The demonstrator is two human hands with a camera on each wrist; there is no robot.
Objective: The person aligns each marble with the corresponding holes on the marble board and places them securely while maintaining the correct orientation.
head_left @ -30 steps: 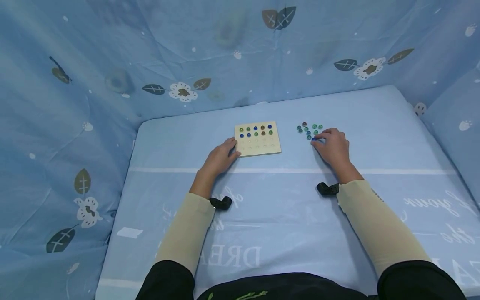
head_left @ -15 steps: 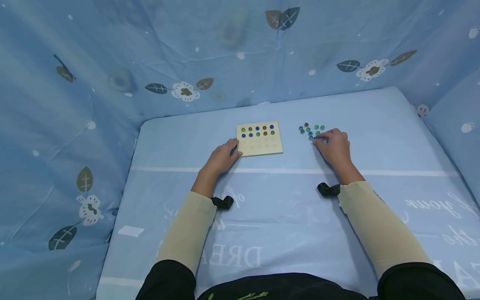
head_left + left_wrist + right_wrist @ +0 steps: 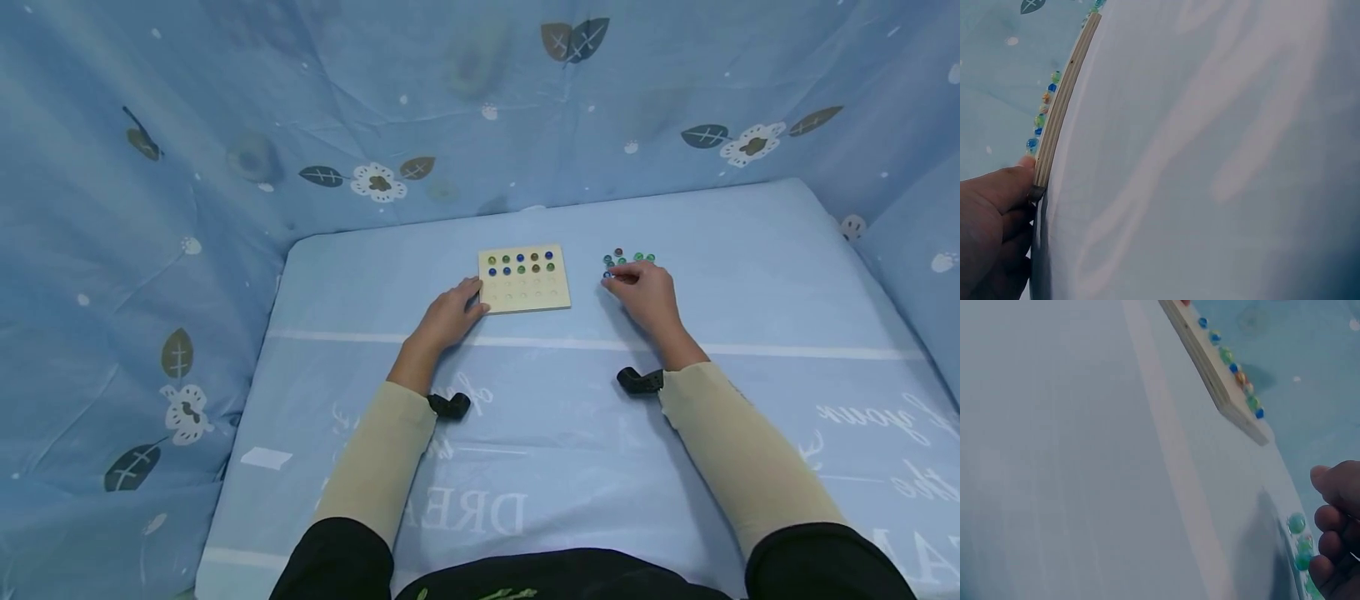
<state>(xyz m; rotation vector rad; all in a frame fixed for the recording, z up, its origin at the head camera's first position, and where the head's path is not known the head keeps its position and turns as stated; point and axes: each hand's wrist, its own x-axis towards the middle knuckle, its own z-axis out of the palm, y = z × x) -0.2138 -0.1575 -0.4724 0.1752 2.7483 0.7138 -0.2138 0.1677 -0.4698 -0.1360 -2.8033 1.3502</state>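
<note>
A pale wooden board (image 3: 525, 300) lies on the table with coloured marbles in its two back rows; round hollows show in the front rows. My left hand (image 3: 448, 317) holds the board's near left corner, thumb at the front edge and fingers along the left side. In the left wrist view, the thumb of that hand (image 3: 997, 200) lies against the board's end (image 3: 1063, 106). My right hand (image 3: 647, 296) pinches a blue marble (image 3: 607, 274) between thumb and fingertips, right of the board. In the right wrist view the fingers hide that marble.
Several loose marbles, green ones (image 3: 638, 257) and a reddish one (image 3: 618, 251) among them, lie just behind the right hand. Pale blue cloth covers the table (image 3: 555, 400). A patterned blue curtain (image 3: 465, 125) stands behind and at both sides.
My right hand has moved left from the loose marbles, carrying the blue marble between its fingertips. The left hand stays at the board's corner. The head view has shifted slightly.
</note>
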